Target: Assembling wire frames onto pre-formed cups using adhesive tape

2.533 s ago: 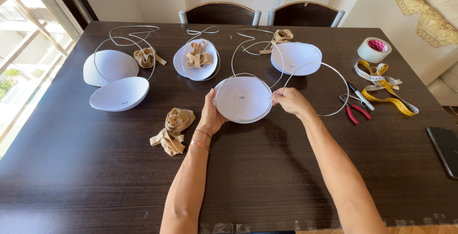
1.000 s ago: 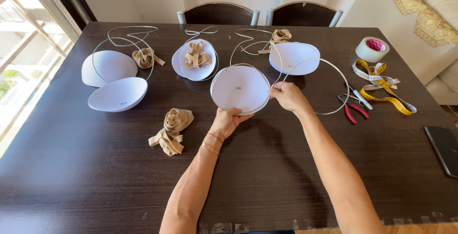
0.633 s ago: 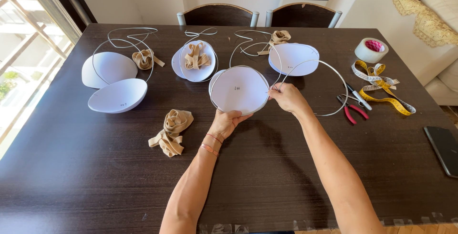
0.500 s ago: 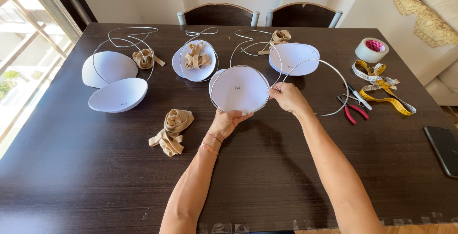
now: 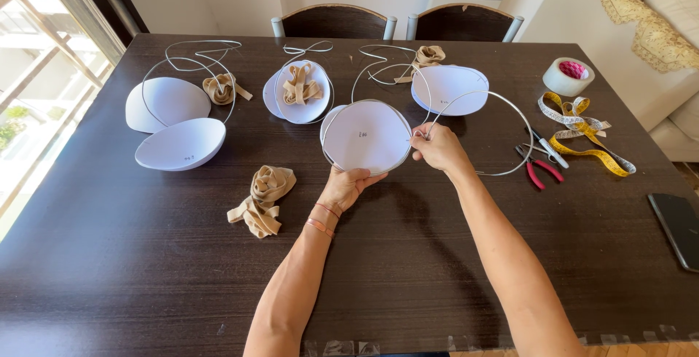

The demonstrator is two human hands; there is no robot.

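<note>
While left hand (image 5: 348,184) fingers grip white disc (image 5: 368,137) tilted up, facing camera, right hand (image 5: 437,148) fingers pinch wire (image 5: 480,95).

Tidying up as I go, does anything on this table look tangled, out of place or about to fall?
Nothing looks damaged or spilled. The yellow tape measure lies in a loose tangle by the red-handled pliers, and a dark phone sits near the table's right edge, partly out of frame.

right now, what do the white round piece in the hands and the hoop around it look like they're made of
White round piece: probably thin foam or stiff card, matte, domed, holding its shape. Hoop: likely bare metal wire, thin, grey, with a slight sheen, pinched by the right hand. The left hand props the piece from below.
</note>
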